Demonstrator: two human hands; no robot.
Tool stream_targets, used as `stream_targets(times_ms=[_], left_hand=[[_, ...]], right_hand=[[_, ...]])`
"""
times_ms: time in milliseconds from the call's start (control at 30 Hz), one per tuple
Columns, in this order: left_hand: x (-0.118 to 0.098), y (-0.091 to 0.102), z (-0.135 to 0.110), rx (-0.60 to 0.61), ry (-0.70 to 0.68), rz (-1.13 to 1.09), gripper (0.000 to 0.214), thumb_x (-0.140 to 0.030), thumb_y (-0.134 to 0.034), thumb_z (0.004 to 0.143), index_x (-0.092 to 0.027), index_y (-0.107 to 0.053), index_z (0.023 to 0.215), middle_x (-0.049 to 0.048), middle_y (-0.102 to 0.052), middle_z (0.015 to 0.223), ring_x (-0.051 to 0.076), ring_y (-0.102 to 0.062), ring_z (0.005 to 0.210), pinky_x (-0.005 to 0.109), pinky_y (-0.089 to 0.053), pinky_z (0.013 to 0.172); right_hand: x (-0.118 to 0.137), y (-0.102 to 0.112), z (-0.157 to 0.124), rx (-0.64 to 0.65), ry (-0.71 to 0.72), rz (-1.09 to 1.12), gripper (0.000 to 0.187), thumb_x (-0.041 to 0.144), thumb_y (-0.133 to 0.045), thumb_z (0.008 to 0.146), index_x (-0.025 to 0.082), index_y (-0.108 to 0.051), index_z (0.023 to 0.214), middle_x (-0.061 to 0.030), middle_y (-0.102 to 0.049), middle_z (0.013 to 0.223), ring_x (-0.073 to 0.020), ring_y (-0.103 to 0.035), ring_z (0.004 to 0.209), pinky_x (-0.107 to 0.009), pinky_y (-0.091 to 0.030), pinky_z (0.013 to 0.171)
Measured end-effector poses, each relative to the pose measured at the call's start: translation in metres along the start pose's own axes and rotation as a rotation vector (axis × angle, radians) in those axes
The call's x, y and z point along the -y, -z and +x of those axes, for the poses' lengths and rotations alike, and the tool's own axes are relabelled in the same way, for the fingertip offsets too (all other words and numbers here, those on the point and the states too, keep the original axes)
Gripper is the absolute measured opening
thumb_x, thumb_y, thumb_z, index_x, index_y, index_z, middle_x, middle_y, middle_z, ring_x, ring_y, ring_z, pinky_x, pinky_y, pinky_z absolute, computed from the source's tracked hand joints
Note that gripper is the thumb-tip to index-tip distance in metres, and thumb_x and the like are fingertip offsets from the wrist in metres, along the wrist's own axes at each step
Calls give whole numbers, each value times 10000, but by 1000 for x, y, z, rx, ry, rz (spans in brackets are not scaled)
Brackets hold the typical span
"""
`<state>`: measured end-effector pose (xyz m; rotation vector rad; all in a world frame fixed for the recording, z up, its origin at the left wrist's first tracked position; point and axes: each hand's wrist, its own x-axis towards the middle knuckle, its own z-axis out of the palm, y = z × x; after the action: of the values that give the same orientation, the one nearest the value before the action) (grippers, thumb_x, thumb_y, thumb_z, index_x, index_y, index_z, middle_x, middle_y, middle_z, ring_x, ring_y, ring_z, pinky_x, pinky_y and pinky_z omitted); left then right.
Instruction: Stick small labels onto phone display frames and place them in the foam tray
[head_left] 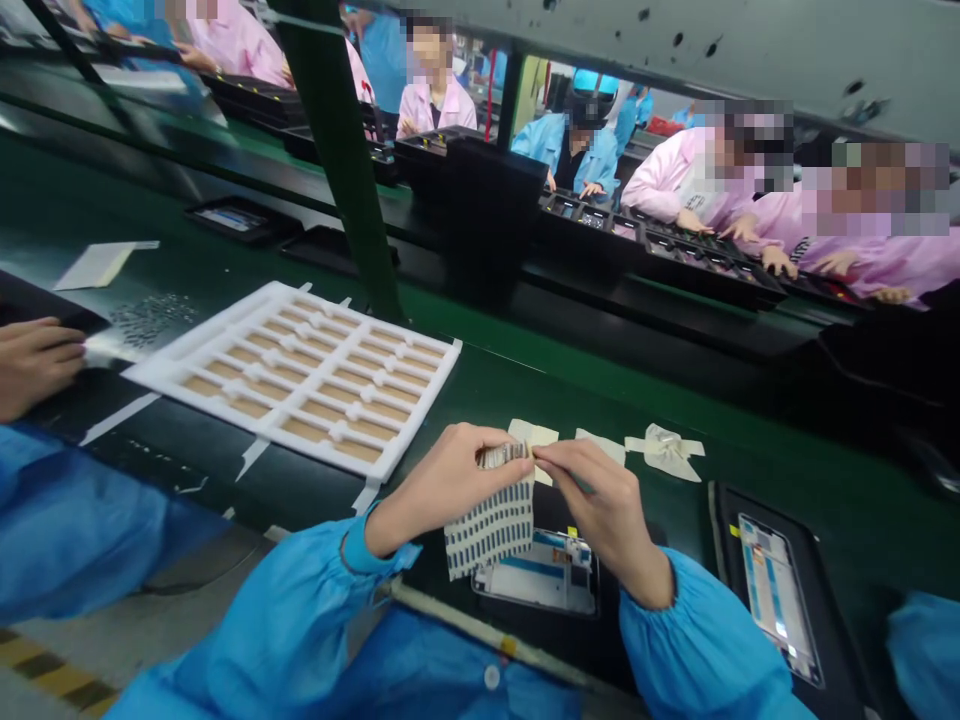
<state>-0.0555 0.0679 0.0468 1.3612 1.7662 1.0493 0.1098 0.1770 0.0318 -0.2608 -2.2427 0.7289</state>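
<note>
My left hand [442, 485] is closed on a white sheet [491, 525] printed with rows of small dark rectangular stickers, holding it up by its top edge. My right hand [600, 505] pinches at the top of the same sheet, fingertips touching the left hand's. Directly under the sheet lies a phone frame [540, 578] in a black tray, with white and blue parts showing. Both arms wear blue sleeves.
A white foam tray [300, 375] with tan slots lies to the left on the green conveyor. Crumpled backing papers [664, 450] lie beyond my hands. A second phone frame in a black tray [776, 590] sits to the right. A co-worker's hand [34, 365] rests at far left; several people work opposite.
</note>
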Motion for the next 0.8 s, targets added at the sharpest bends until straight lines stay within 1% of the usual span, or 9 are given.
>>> stream_targets(times_ms=[167,267,400,500,533,600,700,767,800], left_hand=[[9,2,-17,72,21,31,319,-452,-575,908,-175,-711,826,-28,-616,710,129,-526,690,229,-346,586],[15,2,-27,97,56,22,327,-459,-578,905,-171,-723,857,-15,-652,750,144,-560,718,226,-377,606],[20,0,-34,111,81,14,337,-454,-572,904,-156,-724,858,3,-665,760,159,-577,730,229,-400,616],[22,0,-32,128,86,24,305,-428,-563,915,-170,-713,855,-5,-664,768,156,-582,739,230,-396,625],[22,0,-30,135,86,34,290,-418,-562,919,-176,-708,853,-10,-661,768,152,-581,739,229,-390,627],[21,3,-27,155,84,67,268,-409,-567,919,-186,-691,833,-25,-646,753,140,-570,726,225,-371,614],[16,10,-20,193,75,143,301,-449,-578,909,-188,-661,786,-41,-583,681,124,-521,662,227,-321,558],[11,18,-12,237,53,185,336,-494,-576,902,-188,-665,796,-39,-559,657,125,-502,633,232,-297,532],[8,24,-5,261,35,198,342,-509,-580,895,-190,-677,819,-34,-572,670,129,-512,637,231,-300,531]], right_hand=[[0,-1,-16,140,18,92,249,85,-566,944,208,-654,1143,-63,-701,978,-184,-653,892,-325,-563,765],[2,-5,-27,194,60,83,286,53,-559,938,173,-617,1191,-87,-682,1020,-183,-630,914,-323,-554,774],[9,-14,-39,219,106,-71,298,26,-545,929,113,-584,1212,-129,-665,1048,-214,-609,931,-354,-547,799],[15,-21,-44,237,88,-221,278,35,-527,934,79,-576,1205,-153,-660,1039,-244,-603,934,-395,-533,824],[16,-23,-45,233,67,-243,268,42,-517,941,77,-576,1200,-153,-659,1031,-246,-602,930,-397,-527,825],[16,-26,-45,189,-13,-199,226,64,-502,958,102,-591,1162,-126,-659,998,-226,-603,908,-365,-518,815],[12,-28,-41,86,-242,-11,142,124,-503,982,172,-626,1034,-53,-662,929,-170,-614,865,-283,-502,788],[8,-26,-37,46,-415,105,132,179,-515,987,200,-641,951,-17,-668,883,-145,-623,826,-247,-494,757],[5,-25,-35,28,-487,161,139,209,-524,985,206,-647,920,-6,-672,859,-138,-627,804,-234,-494,739]])
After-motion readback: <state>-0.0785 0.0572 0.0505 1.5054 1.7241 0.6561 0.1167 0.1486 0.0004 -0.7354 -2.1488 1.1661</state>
